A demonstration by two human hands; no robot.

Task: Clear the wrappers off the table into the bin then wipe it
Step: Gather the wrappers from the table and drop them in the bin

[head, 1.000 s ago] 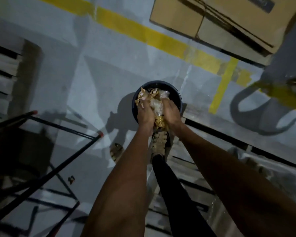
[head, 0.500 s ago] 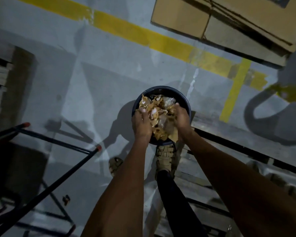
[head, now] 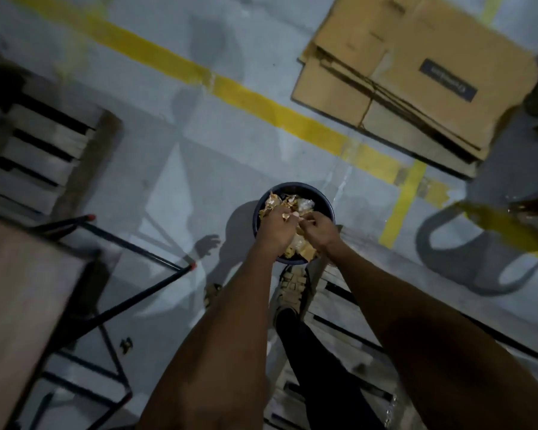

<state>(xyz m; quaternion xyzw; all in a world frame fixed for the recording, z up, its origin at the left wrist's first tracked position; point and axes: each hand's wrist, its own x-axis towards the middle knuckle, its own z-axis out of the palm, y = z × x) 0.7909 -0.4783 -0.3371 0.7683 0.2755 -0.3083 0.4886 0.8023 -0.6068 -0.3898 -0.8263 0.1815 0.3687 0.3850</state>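
Observation:
A dark round bin (head: 293, 185) stands on the grey floor straight ahead. Crumpled gold and clear wrappers (head: 278, 202) fill its top. Both hands are over the bin's mouth, close together. My left hand (head: 273, 228) pinches a gold wrapper at its fingertips. My right hand (head: 321, 230) has its fingers curled on wrapper pieces, with more wrappers showing under both wrists. The brown table top (head: 16, 293) is at the left edge, blurred, and nothing on it can be made out.
Black table legs with red tips (head: 156, 259) cross the floor left of the bin. A wooden pallet (head: 35, 150) lies far left, and another is underfoot on the right. Flattened cardboard boxes (head: 416, 79) lie at the top right. My sandalled foot (head: 292, 287) is just before the bin.
The wrapper bundle has gone down into the bin and spread out. My hands have closed in over it. The view has shifted, which brings the table top in at the left.

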